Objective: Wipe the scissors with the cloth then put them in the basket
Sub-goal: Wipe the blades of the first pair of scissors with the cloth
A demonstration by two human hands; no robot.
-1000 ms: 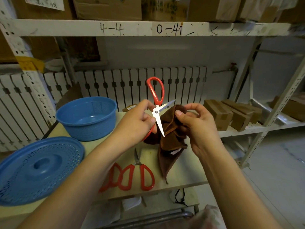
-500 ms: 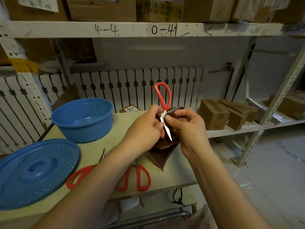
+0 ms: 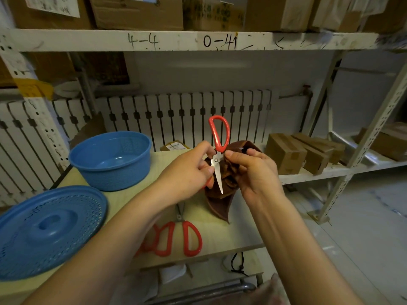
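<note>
Storeroom shelving and a white radiator behind a pale wooden table [image 3: 222,236].

Held red-handled scissors [image 3: 218,150] stand blades-down above the table: left hand [image 3: 187,175] pinches them near the pivot, hiding the lower handle loop; right hand [image 3: 253,172] clutches the brown cloth [image 3: 222,201] against one blade. Spare scissors [image 3: 176,236] lie partly under the left forearm, their count unclear. One blue basket [image 3: 110,160], one blue lid [image 3: 47,230], cut off.

Single head-worn wide-angle view, looking forward and down, close over pale wooden tabletop [image 3: 132,194] with both forearms entering from bottom edge, facing white ribbed radiator [image 3: 187,115] and white metal shelving [image 3: 176,40] behind.
</note>
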